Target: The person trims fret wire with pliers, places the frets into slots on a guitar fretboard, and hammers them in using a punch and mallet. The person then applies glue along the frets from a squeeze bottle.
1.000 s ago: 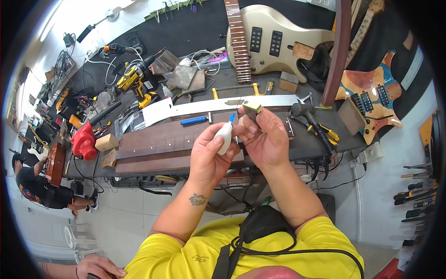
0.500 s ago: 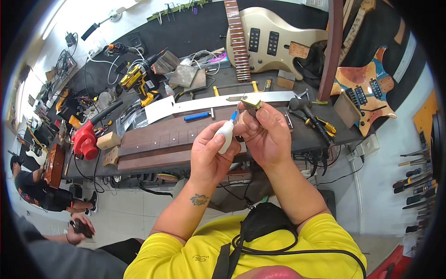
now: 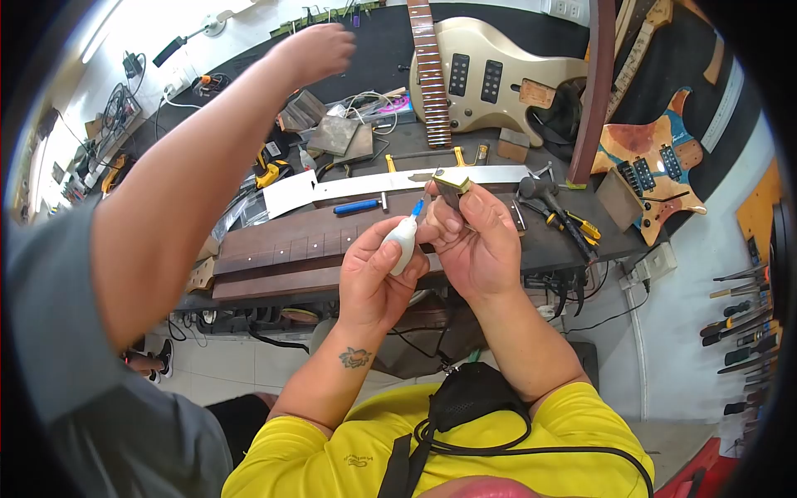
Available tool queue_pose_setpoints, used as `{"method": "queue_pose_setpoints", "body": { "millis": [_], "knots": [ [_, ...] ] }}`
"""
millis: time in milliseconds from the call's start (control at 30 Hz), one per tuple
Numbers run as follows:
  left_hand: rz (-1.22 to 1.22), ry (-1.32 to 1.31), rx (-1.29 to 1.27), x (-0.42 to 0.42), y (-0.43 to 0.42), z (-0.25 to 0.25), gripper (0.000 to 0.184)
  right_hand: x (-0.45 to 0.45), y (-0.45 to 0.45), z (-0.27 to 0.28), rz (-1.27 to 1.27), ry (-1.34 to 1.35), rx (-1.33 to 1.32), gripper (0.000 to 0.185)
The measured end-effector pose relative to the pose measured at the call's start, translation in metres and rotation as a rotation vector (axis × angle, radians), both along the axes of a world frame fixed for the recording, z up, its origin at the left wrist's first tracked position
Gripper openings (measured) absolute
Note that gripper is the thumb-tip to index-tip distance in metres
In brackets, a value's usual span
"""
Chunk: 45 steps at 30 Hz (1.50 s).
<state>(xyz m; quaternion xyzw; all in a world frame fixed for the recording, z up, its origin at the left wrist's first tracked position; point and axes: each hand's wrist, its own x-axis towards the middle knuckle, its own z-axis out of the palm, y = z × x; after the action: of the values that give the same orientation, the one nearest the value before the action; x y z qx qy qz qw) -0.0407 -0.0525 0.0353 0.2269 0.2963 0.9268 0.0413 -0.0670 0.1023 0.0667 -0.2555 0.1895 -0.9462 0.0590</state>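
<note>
My left hand (image 3: 378,274) is wrapped round a small white squeeze bottle (image 3: 402,246) with a blue tip, which points up toward the other hand. Between the fingers of my right hand (image 3: 477,236) is a small dark block with a yellow-green edge (image 3: 452,181). The bottle's tip is close beside this block; whether they touch I cannot tell. Behind the hands lie a long white strip (image 3: 357,187), a blue-handled tool (image 3: 357,207) and a brown fretboard blank (image 3: 286,245) on the bench.
Another person's bare arm (image 3: 191,166) reaches across the left side over the bench. A cream guitar body (image 3: 490,75) lies at the back, a blue-and-wood guitar (image 3: 656,162) at the right. A hammer (image 3: 540,195) and yellow-handled pliers (image 3: 584,228) lie right of my hands.
The other person has come in from the lower left, and their arm now stretches over the bench, hiding the red blower and most of the drill. My hands hold nearly the same pose.
</note>
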Motion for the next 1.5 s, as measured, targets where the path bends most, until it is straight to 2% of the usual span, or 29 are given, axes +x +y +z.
{"method": "queue_pose_setpoints", "body": {
  "millis": [433,1500],
  "knots": [
    [0.014,-0.01,-0.002,-0.0001,0.0028,-0.0004,0.036,0.003,0.0018,0.0035,-0.03,0.023,0.056,0.039],
    [-0.004,0.004,0.005,-0.0054,0.0071,0.0013,0.037,0.0016,0.0041,0.0015,-0.062,-0.028,0.069,0.038]
  ]
}}
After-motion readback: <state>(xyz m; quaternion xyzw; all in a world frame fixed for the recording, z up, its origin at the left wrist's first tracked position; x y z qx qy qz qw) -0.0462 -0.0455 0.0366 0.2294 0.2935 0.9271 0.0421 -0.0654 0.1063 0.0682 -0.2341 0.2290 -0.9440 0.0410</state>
